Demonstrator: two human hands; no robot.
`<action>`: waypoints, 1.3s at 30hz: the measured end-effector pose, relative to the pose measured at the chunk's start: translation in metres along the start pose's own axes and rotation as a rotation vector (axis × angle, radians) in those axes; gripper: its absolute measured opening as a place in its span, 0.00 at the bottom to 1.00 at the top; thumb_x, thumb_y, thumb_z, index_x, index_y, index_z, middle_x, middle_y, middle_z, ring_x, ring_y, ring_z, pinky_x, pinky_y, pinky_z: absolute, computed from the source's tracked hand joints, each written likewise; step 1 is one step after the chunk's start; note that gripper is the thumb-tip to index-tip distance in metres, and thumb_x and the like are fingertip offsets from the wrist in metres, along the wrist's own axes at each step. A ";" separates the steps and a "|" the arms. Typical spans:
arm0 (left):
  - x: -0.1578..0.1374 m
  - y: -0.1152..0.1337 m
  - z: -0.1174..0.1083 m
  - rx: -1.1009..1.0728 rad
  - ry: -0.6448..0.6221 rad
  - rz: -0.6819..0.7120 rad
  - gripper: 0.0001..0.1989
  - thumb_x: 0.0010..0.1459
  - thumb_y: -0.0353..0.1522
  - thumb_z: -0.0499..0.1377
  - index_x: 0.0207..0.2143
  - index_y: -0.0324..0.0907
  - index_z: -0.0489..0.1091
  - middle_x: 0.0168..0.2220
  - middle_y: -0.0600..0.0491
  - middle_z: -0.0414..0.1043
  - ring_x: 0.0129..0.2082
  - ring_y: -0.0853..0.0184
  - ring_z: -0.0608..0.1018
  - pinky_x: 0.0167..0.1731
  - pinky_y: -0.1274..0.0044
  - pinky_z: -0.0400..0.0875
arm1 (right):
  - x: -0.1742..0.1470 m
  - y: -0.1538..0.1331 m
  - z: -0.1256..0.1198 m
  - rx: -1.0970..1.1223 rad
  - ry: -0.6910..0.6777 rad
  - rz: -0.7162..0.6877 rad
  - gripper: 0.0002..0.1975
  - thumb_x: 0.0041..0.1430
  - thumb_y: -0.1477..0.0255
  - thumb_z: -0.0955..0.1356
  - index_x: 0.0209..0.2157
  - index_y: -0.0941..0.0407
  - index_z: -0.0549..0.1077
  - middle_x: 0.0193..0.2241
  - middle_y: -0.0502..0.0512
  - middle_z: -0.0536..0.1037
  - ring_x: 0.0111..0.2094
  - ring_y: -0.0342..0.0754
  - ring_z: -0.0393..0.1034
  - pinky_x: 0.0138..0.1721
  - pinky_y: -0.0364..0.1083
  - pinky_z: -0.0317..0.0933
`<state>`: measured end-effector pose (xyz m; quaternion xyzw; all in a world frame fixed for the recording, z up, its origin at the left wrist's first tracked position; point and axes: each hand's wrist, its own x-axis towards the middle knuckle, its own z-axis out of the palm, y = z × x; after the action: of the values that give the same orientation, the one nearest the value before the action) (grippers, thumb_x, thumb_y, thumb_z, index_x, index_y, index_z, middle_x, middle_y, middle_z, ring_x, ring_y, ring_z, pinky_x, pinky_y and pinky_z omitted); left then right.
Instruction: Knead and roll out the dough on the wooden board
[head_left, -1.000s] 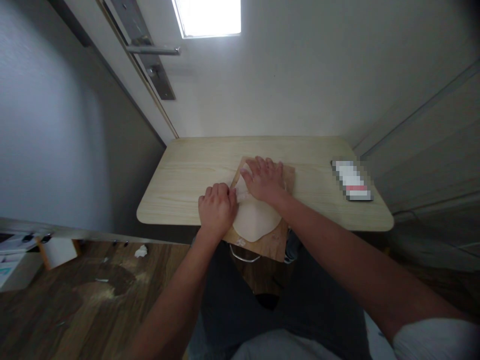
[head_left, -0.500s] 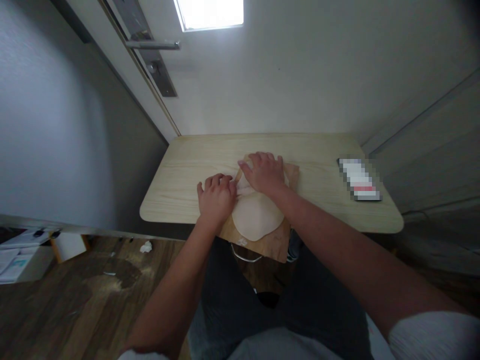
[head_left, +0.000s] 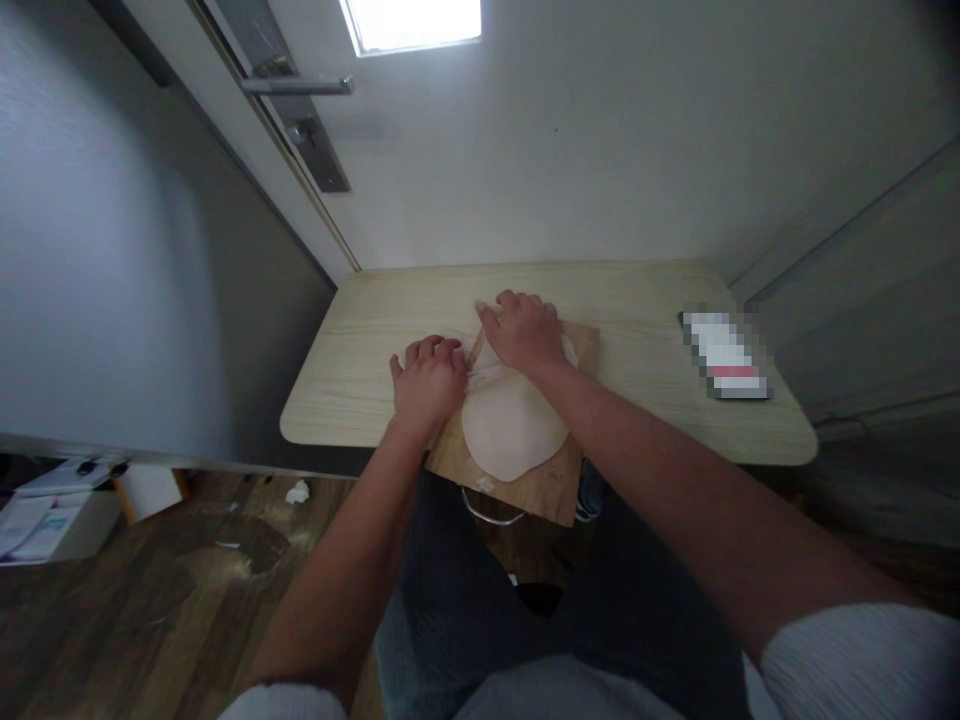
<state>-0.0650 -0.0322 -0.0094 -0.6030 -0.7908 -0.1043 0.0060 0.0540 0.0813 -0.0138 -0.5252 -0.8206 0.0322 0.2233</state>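
Note:
A pale, flattened sheet of dough (head_left: 514, 435) lies on a wooden board (head_left: 544, 490), its rounded near edge towards me. Creases run across the dough between my hands. My left hand (head_left: 431, 380) is palm down at the dough's left side, fingers curled over and closed on its edge; the fingertips are partly hidden. Farther back, my right hand (head_left: 525, 330) rests over the far part of the dough, thumb stretched out to the left and fingers apart. It covers much of the dough's far end.
The board overhangs the front edge of a light wooden table (head_left: 630, 300), above my legs. A phone with a blurred screen (head_left: 724, 355) lies at the table's right. Behind stands a door with a metal handle (head_left: 300, 87). Crumpled white paper (head_left: 298, 491) is on the floor.
Both hands have shifted slightly away from me over the dough, and my right hand also a little left. The view has tilted slightly. The dough and board look nearly the same.

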 end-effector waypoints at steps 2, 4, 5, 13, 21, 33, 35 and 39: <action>0.003 -0.001 0.000 -0.002 -0.003 0.002 0.22 0.69 0.39 0.40 0.54 0.49 0.69 0.59 0.48 0.68 0.59 0.52 0.66 0.58 0.50 0.57 | 0.002 0.000 0.001 0.008 0.008 0.003 0.30 0.69 0.52 0.53 0.46 0.60 0.73 0.42 0.67 0.77 0.45 0.60 0.68 0.46 0.54 0.54; 0.006 -0.002 0.000 -0.004 -0.011 0.004 0.22 0.69 0.39 0.40 0.54 0.49 0.69 0.59 0.48 0.68 0.58 0.52 0.66 0.57 0.50 0.58 | 0.005 -0.001 0.002 0.012 -0.002 0.009 0.30 0.69 0.52 0.53 0.46 0.61 0.73 0.42 0.68 0.77 0.45 0.60 0.68 0.46 0.55 0.55; 0.007 -0.003 0.001 -0.004 -0.017 0.002 0.22 0.69 0.39 0.41 0.54 0.49 0.69 0.59 0.48 0.68 0.58 0.52 0.66 0.57 0.50 0.58 | 0.006 -0.001 0.002 0.013 -0.008 0.014 0.30 0.69 0.52 0.53 0.46 0.61 0.73 0.42 0.68 0.77 0.45 0.61 0.68 0.46 0.55 0.55; 0.017 -0.008 0.004 -0.026 -0.066 -0.016 0.22 0.68 0.39 0.41 0.56 0.51 0.68 0.61 0.48 0.66 0.60 0.52 0.65 0.58 0.52 0.57 | 0.015 -0.002 0.008 -0.016 -0.047 0.037 0.30 0.69 0.52 0.52 0.47 0.61 0.72 0.44 0.70 0.76 0.47 0.61 0.67 0.47 0.57 0.55; 0.029 -0.012 0.003 -0.001 -0.070 -0.010 0.22 0.68 0.39 0.41 0.53 0.49 0.71 0.57 0.48 0.69 0.56 0.52 0.68 0.55 0.55 0.61 | 0.027 -0.005 0.011 -0.009 -0.048 0.020 0.32 0.69 0.52 0.50 0.48 0.61 0.71 0.46 0.70 0.75 0.48 0.61 0.66 0.48 0.57 0.55; 0.013 0.015 -0.001 0.059 -0.048 0.082 0.24 0.70 0.41 0.38 0.53 0.47 0.70 0.55 0.45 0.71 0.55 0.53 0.69 0.57 0.56 0.58 | 0.024 -0.005 0.009 -0.025 -0.042 0.032 0.31 0.71 0.55 0.50 0.49 0.62 0.72 0.46 0.70 0.74 0.48 0.61 0.65 0.47 0.56 0.55; 0.013 0.015 0.001 0.044 -0.042 0.066 0.24 0.70 0.41 0.38 0.57 0.49 0.66 0.58 0.46 0.68 0.56 0.53 0.69 0.55 0.57 0.61 | 0.023 -0.006 0.005 -0.003 -0.039 0.005 0.29 0.71 0.56 0.51 0.48 0.61 0.72 0.46 0.69 0.75 0.48 0.60 0.65 0.47 0.55 0.56; 0.013 0.013 0.002 0.020 -0.042 0.068 0.23 0.70 0.40 0.37 0.58 0.50 0.65 0.60 0.48 0.66 0.57 0.54 0.68 0.55 0.57 0.62 | 0.015 -0.004 -0.009 0.001 -0.033 -0.061 0.26 0.71 0.59 0.52 0.47 0.59 0.73 0.46 0.66 0.76 0.49 0.58 0.65 0.49 0.55 0.54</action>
<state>-0.0555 -0.0166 -0.0075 -0.6314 -0.7710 -0.0835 -0.0013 0.0491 0.0915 0.0003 -0.4991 -0.8398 0.0345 0.2107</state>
